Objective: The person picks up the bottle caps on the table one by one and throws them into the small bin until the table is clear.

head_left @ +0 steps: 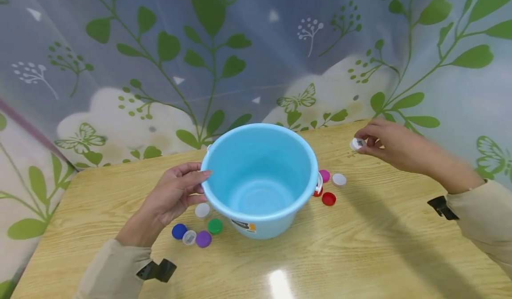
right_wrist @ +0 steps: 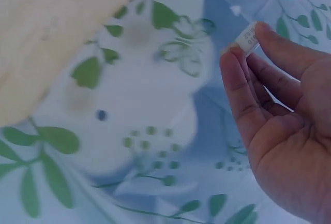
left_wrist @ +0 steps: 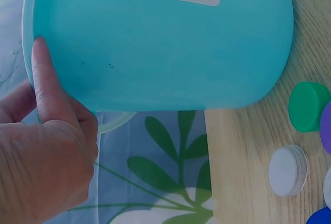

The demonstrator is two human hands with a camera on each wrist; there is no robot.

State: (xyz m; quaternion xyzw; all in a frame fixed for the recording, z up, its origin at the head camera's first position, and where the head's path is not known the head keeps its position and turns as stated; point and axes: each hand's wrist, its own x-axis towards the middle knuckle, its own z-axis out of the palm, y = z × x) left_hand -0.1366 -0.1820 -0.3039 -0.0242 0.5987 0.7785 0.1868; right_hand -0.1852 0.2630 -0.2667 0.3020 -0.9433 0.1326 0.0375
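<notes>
Taken from the middle of the bucket [head_left: 262, 224], with 12 at the far side, the left hand [head_left: 176, 193] grips the rim at 9 o'clock: its thumb lies over the edge, its other fingers against the outside wall. The bucket stands on the worktop [head_left: 352, 250], its mouth facing up and its label [head_left: 245, 226] between 6 and 7. The right hand [head_left: 394, 145], well apart between 2 and 3 o'clock, pinches a white cap [head_left: 357, 144] between thumb and fingertips; print shows on the cap's side in the right wrist view.

Near the bucket around 3 lie a pink lid [head_left: 325, 176] and a white lid [head_left: 339, 180]; toward 4 are a red lid [head_left: 329, 198] and a second red one, partly hidden by the bucket's handle [head_left: 319, 184]. Between 7 and 8 sit a green lid [head_left: 214, 226], a purple lid [head_left: 203, 239], a blue lid [head_left: 179, 231] and two whitish ones. A leaf-patterned cloth [head_left: 256, 68] hangs at 12.
</notes>
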